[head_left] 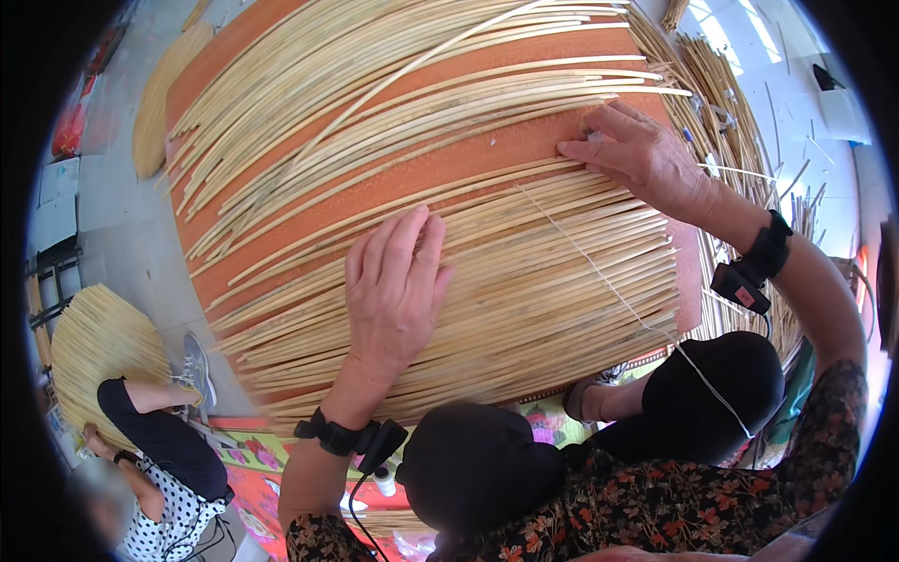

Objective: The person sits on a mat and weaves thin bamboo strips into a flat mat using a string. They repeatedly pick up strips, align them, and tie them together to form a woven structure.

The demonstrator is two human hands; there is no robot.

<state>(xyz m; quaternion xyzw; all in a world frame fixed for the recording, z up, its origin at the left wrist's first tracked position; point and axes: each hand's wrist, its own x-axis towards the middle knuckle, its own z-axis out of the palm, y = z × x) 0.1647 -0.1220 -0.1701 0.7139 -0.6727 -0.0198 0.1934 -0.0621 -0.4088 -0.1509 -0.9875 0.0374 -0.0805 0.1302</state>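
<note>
Many pale, thin plant stalks [552, 253] lie side by side across an orange-brown board in front of me. My left hand [393, 281] rests flat on them near the middle, fingers extended and holding nothing. At the upper right edge of this layer is my right hand [637, 155], its fingers bent and its thumb along the uppermost stalk [524, 174], which it appears to grip; the palm hides part of it. A white string [599, 270] crosses the stalks diagonally and trails over my right knee.
Beyond a strip of bare board [487, 140], more loose stalks [375, 84] lie spread out. Stalk bundles [716, 103] stand along the right. At lower left, another person [164, 468] sits beside a rounded stalk panel [103, 347]. A similar panel [169, 103] lies at upper left.
</note>
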